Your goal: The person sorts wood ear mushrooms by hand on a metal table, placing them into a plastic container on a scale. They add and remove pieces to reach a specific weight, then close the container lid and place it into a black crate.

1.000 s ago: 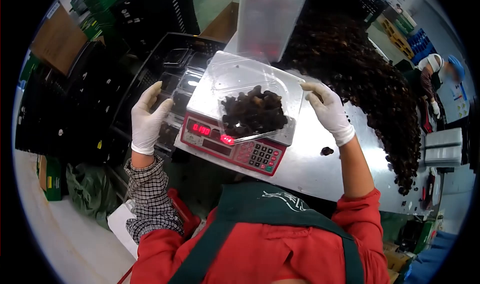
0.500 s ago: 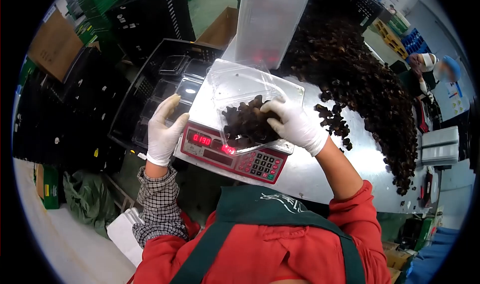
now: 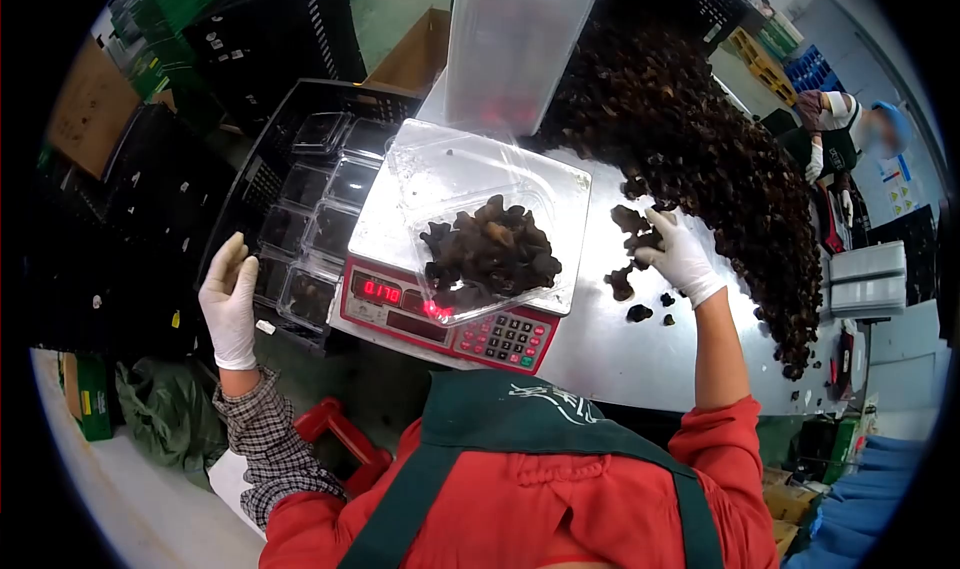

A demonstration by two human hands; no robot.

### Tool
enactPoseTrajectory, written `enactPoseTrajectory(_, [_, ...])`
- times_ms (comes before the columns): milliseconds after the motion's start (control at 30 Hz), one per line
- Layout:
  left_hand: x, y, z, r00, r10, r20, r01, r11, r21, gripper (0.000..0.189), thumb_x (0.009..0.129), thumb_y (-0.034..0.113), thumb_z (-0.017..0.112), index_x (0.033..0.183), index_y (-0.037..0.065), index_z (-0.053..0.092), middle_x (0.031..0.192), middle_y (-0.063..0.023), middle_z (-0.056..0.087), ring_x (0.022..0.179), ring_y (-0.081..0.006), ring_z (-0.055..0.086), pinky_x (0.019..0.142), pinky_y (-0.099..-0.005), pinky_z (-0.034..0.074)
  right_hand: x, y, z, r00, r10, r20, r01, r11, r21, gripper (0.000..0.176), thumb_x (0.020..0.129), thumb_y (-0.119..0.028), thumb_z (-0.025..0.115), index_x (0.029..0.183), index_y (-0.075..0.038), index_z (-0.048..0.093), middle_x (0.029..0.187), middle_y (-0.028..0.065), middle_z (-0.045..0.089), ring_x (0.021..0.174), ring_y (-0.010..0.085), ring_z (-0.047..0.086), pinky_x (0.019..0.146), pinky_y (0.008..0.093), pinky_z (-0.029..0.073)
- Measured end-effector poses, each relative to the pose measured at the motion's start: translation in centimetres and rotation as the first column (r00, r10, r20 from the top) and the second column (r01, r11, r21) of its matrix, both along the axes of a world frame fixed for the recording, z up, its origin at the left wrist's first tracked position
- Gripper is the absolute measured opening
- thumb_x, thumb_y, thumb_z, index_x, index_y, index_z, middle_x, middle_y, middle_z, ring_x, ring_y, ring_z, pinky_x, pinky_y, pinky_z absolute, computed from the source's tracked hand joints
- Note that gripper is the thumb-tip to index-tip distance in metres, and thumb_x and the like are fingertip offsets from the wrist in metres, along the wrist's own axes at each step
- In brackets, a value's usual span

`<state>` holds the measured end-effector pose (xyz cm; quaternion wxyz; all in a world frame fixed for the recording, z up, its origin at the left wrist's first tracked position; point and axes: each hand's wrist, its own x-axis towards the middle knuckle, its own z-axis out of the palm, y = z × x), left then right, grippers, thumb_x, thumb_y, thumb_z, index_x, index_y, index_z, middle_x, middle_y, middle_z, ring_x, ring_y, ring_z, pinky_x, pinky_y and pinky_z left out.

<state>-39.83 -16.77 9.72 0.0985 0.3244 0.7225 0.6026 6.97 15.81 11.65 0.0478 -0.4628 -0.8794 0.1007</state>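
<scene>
Dark wood ear mushrooms (image 3: 495, 249) lie heaped in a clear plastic clamshell box (image 3: 470, 307), its lid raised at the back. The box rests on the metal pan (image 3: 565, 204) of a red digital scale (image 3: 450, 334) whose display reads 0.170. To the right, my gloved right hand (image 3: 685, 259) is over the bare metal table, thumb and fingers apart around loose wood ear pieces (image 3: 630, 219). More small pieces lie just below it. My gloved left hand (image 3: 230, 304) hovers left of the scale, fingers and thumb apart, holding nothing.
A black crate (image 3: 240, 184) left of the scale holds several clear boxes (image 3: 330, 229). Behind the scale stands a tall translucent container (image 3: 520, 49). A large mushroom pile (image 3: 730, 179) covers the table's back and right. Another person (image 3: 840, 134) is at the far right.
My right hand has left the box and moved right to the loose pieces. My left hand has drawn away to the left and down. The display went from 0.190 to 0.170.
</scene>
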Motion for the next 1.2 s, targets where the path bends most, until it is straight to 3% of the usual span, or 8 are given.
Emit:
enactPoseTrajectory(33, [-0.2,0.2,0.5,1.0,-0.01,-0.019,0.01,1.0,-0.008,0.036,0.09,0.005,0.062,0.125,0.001,0.057,0.119,-0.0085,0.062,0.107,-0.0153,0.059,0.093,-0.0254,0.047,-3.0,-1.9,4.0,0.98,-0.177,-0.095,0.134,0.927,-0.349,0.046,0.079,-0.009,0.068,0.123,-0.002,0.056,0.108,0.0137,0.06,0.097,0.0213,0.062,0.079,0.0331,0.052])
enactPoseTrajectory(200, [1.8,2.6,1.9,0.998,-0.062,-0.023,0.062,0.998,-0.003,0.036,0.09,0.005,0.062,0.125,0.001,0.057,0.118,-0.0087,0.062,0.108,-0.0151,0.058,0.095,-0.0257,0.046,-8.3,-5.6,5.6,0.839,0.324,-0.436,-0.423,0.893,-0.151,0.016,0.083,-0.009,0.065,0.099,-0.006,0.066,0.089,0.0089,0.062,0.076,0.0227,0.063,0.07,0.0312,0.051])
enactPoseTrajectory(367, [3.2,3.1,0.4,0.993,-0.114,-0.021,0.113,0.993,-0.014,0.038,0.089,0.004,0.063,0.126,0.0,0.056,0.118,-0.0081,0.062,0.106,-0.0135,0.058,0.095,-0.0253,0.044,-13.1,-6.0,2.9,0.781,0.523,-0.342,-0.516,0.848,0.118,0.014,0.081,-0.005,0.065,0.094,-0.007,0.067,0.089,0.0062,0.061,0.078,0.0245,0.062,0.07,0.0332,0.05])
enactPoseTrajectory(500, [2.9,1.5,-0.9,0.995,-0.076,0.059,0.075,0.997,0.023,0.039,0.088,0.006,0.064,0.125,0.001,0.057,0.117,-0.0103,0.062,0.105,-0.0148,0.059,0.094,-0.0263,0.046,-15.1,-5.9,1.3,0.866,0.499,-0.035,-0.47,0.835,0.286,0.018,0.076,-0.012,0.068,0.093,-0.007,0.066,0.092,0.0088,0.059,0.083,0.0297,0.061,0.075,0.0382,0.05])
enactPoseTrajectory(633, [3.3,0.7,-1.2,0.997,-0.045,0.068,0.044,0.999,0.018,0.038,0.088,0.007,0.064,0.125,0.001,0.057,0.115,-0.011,0.063,0.105,-0.0157,0.06,0.093,-0.0269,0.047,-15.4,-5.2,1.0,0.819,0.547,-0.175,-0.494,0.826,0.271,0.017,0.074,-0.012,0.068,0.09,-0.006,0.066,0.092,0.0114,0.059,0.084,0.0324,0.059,0.078,0.0402,0.049])
enactPoseTrajectory(833, [3.7,1.1,-1.6,0.988,-0.096,0.124,0.087,0.993,0.079,0.036,0.089,0.006,0.063,0.124,-0.001,0.057,0.115,-0.011,0.063,0.104,-0.016,0.06,0.094,-0.0264,0.046,-12.5,-5.4,5.3,0.739,-0.043,-0.673,-0.341,0.837,-0.428,0.017,0.085,-0.011,0.065,0.097,0.001,0.064,0.087,0.0071,0.065,0.08,0.0134,0.061,0.074,0.0266,0.051])
enactPoseTrajectory(1033, [4.3,2.7,-0.6,0.983,-0.155,0.102,0.15,0.987,0.053,0.035,0.089,0.006,0.063,0.124,0.0,0.057,0.113,-0.0113,0.063,0.103,-0.0165,0.061,0.091,-0.0261,0.049,-0.2,-7.1,7.9,0.864,-0.189,-0.467,-0.032,0.904,-0.426,0.018,0.088,-0.012,0.058,0.099,0.003,0.063,0.084,0.0036,0.064,0.077,0.0093,0.058,0.072,0.0245,0.048])
enactPoseTrajectory(1200, [4.1,3.7,-0.5,0.979,-0.187,0.078,0.186,0.982,0.027,0.035,0.089,0.008,0.064,0.123,-0.001,0.058,0.113,-0.0125,0.064,0.103,-0.0174,0.061,0.091,-0.0265,0.049,20.9,-11.6,3.6,0.782,-0.614,-0.106,0.503,0.722,-0.476,0.022,0.085,-0.016,0.063,0.093,0.003,0.067,0.079,0.0057,0.065,0.073,0.0127,0.058,0.068,0.0272,0.046])
